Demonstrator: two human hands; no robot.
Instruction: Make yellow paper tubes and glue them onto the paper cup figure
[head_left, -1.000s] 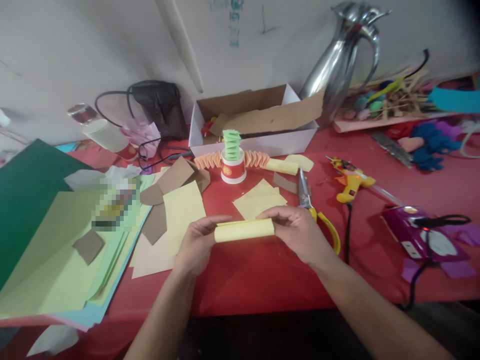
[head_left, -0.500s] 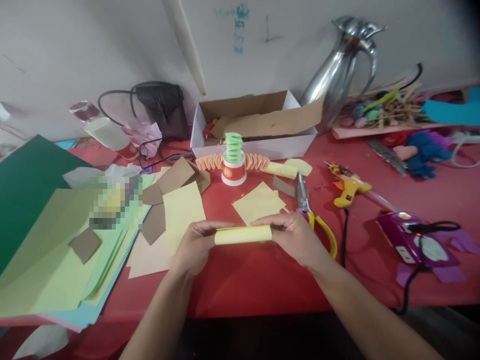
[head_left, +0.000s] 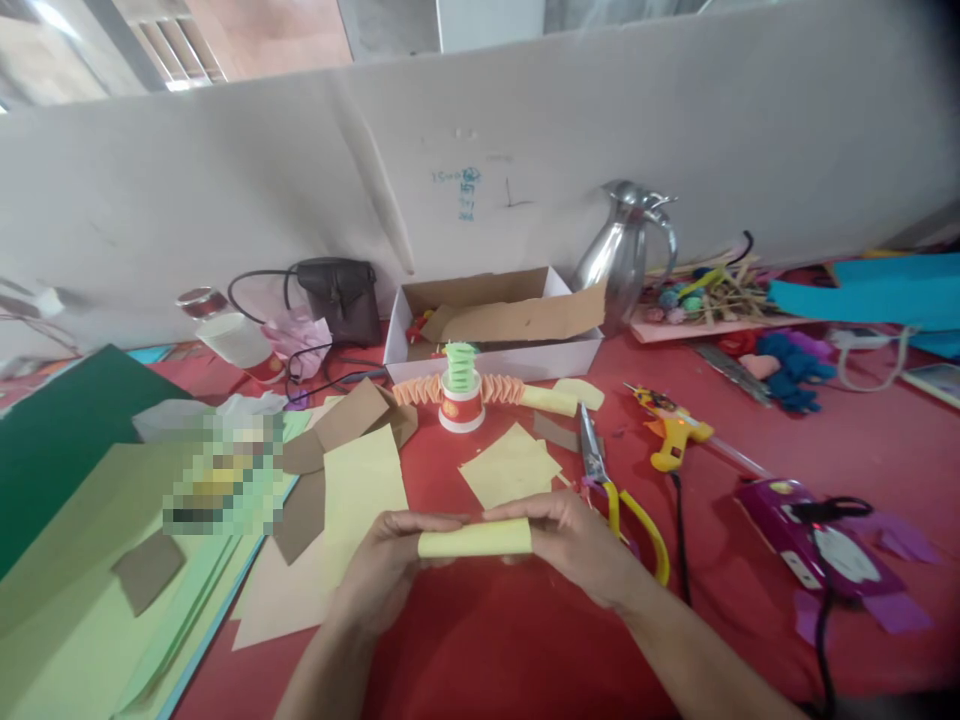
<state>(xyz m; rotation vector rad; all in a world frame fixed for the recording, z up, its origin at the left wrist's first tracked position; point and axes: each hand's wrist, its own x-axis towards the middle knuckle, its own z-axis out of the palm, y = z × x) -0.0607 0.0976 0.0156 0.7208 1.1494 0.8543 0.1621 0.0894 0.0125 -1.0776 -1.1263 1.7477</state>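
Note:
A rolled piece of yellow paper is held level between my two hands. My left hand grips its left end and my right hand its right end, with the fingertips along the top edge. Beyond them lie flat yellow paper pieces. Farther back stands a red and white paper cup with a folded green strip on top. Folded orange strips stick out at both sides, the right one meeting a yellow paper roll.
Scissors with yellow handles lie beside my right hand. Farther right are a yellow glue gun and a purple power box with cords. Paper sheets cover the left side. A white box and a metal jug stand behind.
The view has tilted up, so the table sits lower in the picture and more shows above the partition. My fingers have moved closer together along the top of the yellow roll.

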